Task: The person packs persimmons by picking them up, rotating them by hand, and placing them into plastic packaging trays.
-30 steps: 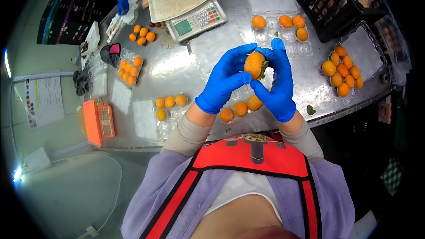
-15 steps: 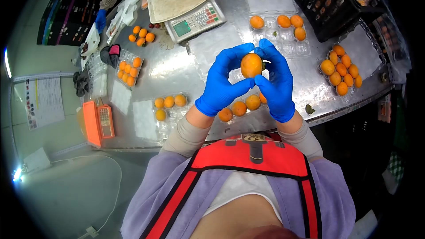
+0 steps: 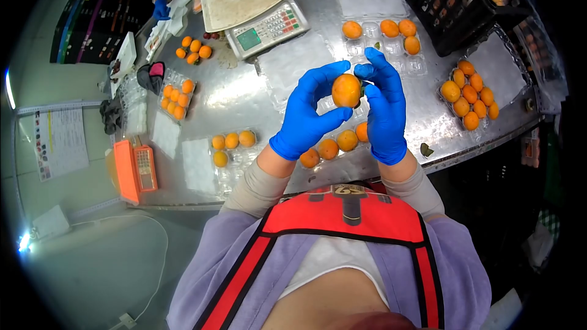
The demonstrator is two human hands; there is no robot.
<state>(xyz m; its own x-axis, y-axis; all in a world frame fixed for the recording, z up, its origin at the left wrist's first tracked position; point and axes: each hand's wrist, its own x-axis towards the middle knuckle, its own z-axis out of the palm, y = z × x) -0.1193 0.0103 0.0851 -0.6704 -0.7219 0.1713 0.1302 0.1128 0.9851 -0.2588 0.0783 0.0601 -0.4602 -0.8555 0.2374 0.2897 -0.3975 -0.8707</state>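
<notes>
An orange persimmon [image 3: 347, 90] is held above the metal table between my two blue-gloved hands. My left hand [image 3: 312, 110] grips its left side, thumb below and fingers above. On the right, my right hand [image 3: 385, 110] has its fingertips at the fruit's leafy end, where a bit of green shows. Below my hands lies a clear tray with several persimmons [image 3: 347, 140] in a row, partly hidden by my right hand. Beyond them a clear tray [image 3: 396, 65] has persimmons in some of its cups and a small leaf.
A scale [image 3: 268, 28] stands at the back, a black crate [image 3: 461, 3] at the back right. Filled trays sit right [image 3: 469, 94] and left [image 3: 177, 99]; a part-filled tray [image 3: 229, 174] is nearer. An orange device [image 3: 127, 171] is far left. A co-worker's gloved hand [image 3: 161, 9] shows top left.
The persimmon has been turned, so its leafy end now faces right, mostly out of sight. My right hand's fingers have shifted around it. The co-worker's hand moved down, then back up.
</notes>
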